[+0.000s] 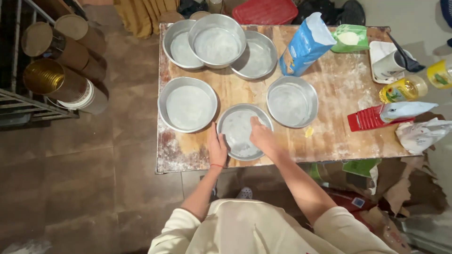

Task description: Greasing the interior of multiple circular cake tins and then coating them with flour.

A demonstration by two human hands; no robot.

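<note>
So we're at the table (329, 141) with a bunch of round metal cake pans laid out, and right now we're working on the nearest pan (241, 134), the one sitting close to the front edge, roughly centre. Our left hand (217, 149) is flat against its outer left rim, fingers mostly together and lightly curled on the wall, steadying it rather than really gripping. Our right hand (262, 136) is down inside the pan, fingers bunched and pressed to the floor of it near the upper right side; we can't tell if there's anything pinched under the fingertips. Best guess is we're on the greasing or flour-dusting step, rubbing the inside of the pan, since the base looks smeared and patchy. The pan to the left (188, 104) looks like it has a pale lining across the bottom, and the pan to the right (292, 101) sits just beyond our right hand with a dull coated look. Three more are overlapped at the back (217, 40). There's a blue flour bag (306, 44) standing behind, a bottle of oil (402, 89) off to the right, and flour scattered over the wood. Next move, as we'd judge it, calls for sweeping the fingers round the rest of the base and up the side wall while the left hand keeps the pan from sliding, since it's near the edge.
</note>
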